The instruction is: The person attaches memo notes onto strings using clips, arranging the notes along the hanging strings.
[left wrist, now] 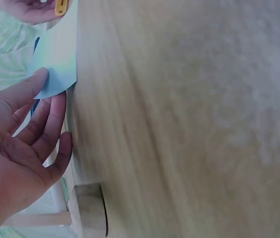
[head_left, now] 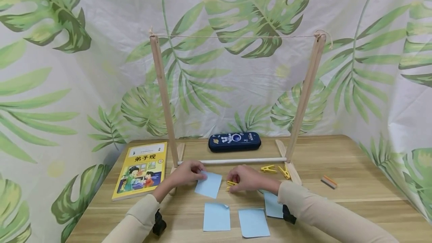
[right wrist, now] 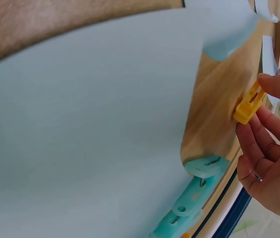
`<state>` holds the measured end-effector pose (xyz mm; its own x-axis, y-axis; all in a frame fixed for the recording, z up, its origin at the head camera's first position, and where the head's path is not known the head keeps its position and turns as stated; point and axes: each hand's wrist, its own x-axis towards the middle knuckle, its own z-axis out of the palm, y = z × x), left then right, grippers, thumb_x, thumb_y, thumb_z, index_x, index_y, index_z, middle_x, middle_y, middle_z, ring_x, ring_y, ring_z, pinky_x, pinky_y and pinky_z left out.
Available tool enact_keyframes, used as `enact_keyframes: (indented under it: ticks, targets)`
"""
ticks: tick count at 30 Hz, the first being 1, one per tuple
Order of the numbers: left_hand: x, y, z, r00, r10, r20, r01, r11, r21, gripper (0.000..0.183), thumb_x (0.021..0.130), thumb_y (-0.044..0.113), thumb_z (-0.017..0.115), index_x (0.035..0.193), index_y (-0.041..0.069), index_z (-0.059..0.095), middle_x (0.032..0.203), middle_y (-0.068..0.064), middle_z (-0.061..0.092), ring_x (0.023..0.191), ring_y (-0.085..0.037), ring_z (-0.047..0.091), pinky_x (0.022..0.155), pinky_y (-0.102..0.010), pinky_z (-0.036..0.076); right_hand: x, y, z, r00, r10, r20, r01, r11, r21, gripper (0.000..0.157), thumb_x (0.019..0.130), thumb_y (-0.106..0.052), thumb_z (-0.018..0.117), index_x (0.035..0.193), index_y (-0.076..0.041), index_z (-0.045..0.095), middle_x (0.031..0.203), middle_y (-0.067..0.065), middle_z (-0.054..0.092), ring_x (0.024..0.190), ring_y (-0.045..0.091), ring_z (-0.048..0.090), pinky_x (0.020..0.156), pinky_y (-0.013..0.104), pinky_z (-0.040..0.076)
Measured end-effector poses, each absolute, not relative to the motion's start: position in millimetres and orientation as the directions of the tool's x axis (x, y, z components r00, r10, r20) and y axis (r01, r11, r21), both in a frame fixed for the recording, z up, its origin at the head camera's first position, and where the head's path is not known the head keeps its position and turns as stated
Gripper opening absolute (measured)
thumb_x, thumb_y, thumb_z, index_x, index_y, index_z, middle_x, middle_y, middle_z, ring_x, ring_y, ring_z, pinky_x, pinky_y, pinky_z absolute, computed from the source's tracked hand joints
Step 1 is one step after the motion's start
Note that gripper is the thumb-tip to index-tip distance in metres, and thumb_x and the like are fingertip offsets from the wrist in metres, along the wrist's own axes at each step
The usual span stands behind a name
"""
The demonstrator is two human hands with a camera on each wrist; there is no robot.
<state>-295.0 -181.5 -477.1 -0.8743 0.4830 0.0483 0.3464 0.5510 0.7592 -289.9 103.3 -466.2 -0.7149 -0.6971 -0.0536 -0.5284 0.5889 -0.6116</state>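
My left hand (head_left: 186, 174) pinches a pale blue paper square (head_left: 210, 186) between thumb and fingers, lifted at the table's middle. In the left wrist view the thumb lies on the blue sheet's near edge. Just to the right, my right hand (head_left: 249, 179) holds a yellow clothespin (right wrist: 250, 103) by thumb and fingertips, apart from the paper. Nearer the front lie more blue squares: one on the left (head_left: 217, 217), one in the middle (head_left: 254, 223), and one (head_left: 272, 204) partly under the right forearm. Teal clothespins (right wrist: 189, 198) show beside the right hand in its wrist view.
Behind the hands stands a wooden frame with a left post (head_left: 163, 96), a right post (head_left: 306, 96) and a string (head_left: 236, 36) across the top. Around it are a navy pencil case (head_left: 234, 142), a yellow book (head_left: 141, 170), yellow clothespins (head_left: 269, 168) and a small striped eraser-like block (head_left: 329, 182).
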Motion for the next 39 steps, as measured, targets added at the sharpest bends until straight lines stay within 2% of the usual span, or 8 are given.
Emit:
enact_keyframes:
  ticks: [4,11,15,20,25,32,35,39]
  targets:
    - [-294,-188,-474,-0.893,0.448,0.043,0.302,0.525,0.796,0.015,0.093,0.016,0.076,0.101,0.004,0.075,0.086,-0.005,0.071,0.076,-0.008,0.058,0.066,-0.021,0.049,-289,103,-461,-0.713,-0.698,-0.063,-0.514,0.582,-0.63,0.016,0.083,-0.016,0.083,0.094,-0.008,0.073,0.078,-0.005,0.063,0.069,0.003,0.054,0.063,0.019,0.047]
    - [-286,-193,-462,-0.938,0.343,0.038,0.21,0.48,0.852,0.02,0.092,0.015,0.077,0.105,0.0,0.075,0.094,-0.011,0.071,0.083,-0.013,0.059,0.069,-0.022,0.05,-288,102,-455,-0.708,-0.703,-0.067,-0.499,0.565,-0.657,0.017,0.08,-0.01,0.082,0.091,-0.004,0.07,0.082,0.008,0.068,0.071,0.005,0.055,0.063,0.018,0.047]
    - [-282,-193,-453,-0.959,0.278,0.047,0.172,0.446,0.878,0.023,0.091,0.014,0.078,0.104,-0.004,0.074,0.091,-0.012,0.072,0.08,-0.013,0.058,0.067,-0.022,0.049,-288,101,-451,-0.708,-0.705,-0.05,-0.496,0.545,-0.676,0.018,0.078,-0.006,0.082,0.09,-0.004,0.068,0.082,0.008,0.067,0.072,0.006,0.055,0.065,0.018,0.048]
    - [-281,-193,-442,-0.972,0.216,0.096,0.182,0.424,0.887,0.024,0.089,0.015,0.08,0.1,-0.004,0.074,0.088,-0.012,0.073,0.075,-0.011,0.059,0.066,-0.025,0.05,-288,103,-439,-0.716,-0.698,-0.016,-0.501,0.53,-0.685,0.02,0.078,-0.004,0.081,0.092,-0.004,0.067,0.083,0.007,0.067,0.073,0.005,0.056,0.066,0.019,0.05]
    - [-281,-191,-428,-0.982,0.144,0.125,0.173,0.401,0.9,0.024,0.091,0.018,0.078,0.102,-0.004,0.075,0.093,-0.012,0.075,0.079,-0.01,0.064,0.074,-0.03,0.056,-293,106,-431,-0.724,-0.689,0.025,-0.496,0.495,-0.713,0.02,0.079,-0.005,0.079,0.095,-0.006,0.066,0.085,0.004,0.067,0.074,0.006,0.059,0.067,0.02,0.052]
    - [-280,-189,-406,-0.981,0.079,0.176,0.193,0.399,0.897,0.021,0.095,0.02,0.074,0.105,0.002,0.078,0.102,-0.013,0.077,0.085,-0.011,0.068,0.079,-0.026,0.056,-299,110,-415,-0.703,-0.703,0.105,-0.535,0.426,-0.729,0.024,0.082,-0.005,0.077,0.104,-0.004,0.067,0.088,0.004,0.069,0.078,0.005,0.062,0.071,0.021,0.054]
    - [-278,-187,-393,-0.976,0.071,0.206,0.217,0.382,0.898,0.025,0.096,0.023,0.073,0.108,0.001,0.077,0.102,-0.014,0.077,0.084,-0.011,0.067,0.079,-0.029,0.057,-299,112,-402,-0.695,-0.704,0.145,-0.571,0.418,-0.707,0.026,0.084,-0.006,0.076,0.109,-0.003,0.069,0.09,0.005,0.072,0.079,0.005,0.064,0.073,0.022,0.055]
    - [-279,-185,-377,-0.969,0.026,0.244,0.237,0.365,0.9,0.031,0.094,0.028,0.076,0.109,0.001,0.077,0.1,-0.009,0.075,0.083,-0.008,0.064,0.077,-0.026,0.055,-299,114,-385,-0.685,-0.703,0.189,-0.609,0.411,-0.678,0.024,0.089,-0.008,0.073,0.112,-0.004,0.071,0.093,0.005,0.074,0.081,0.007,0.066,0.075,0.024,0.057]
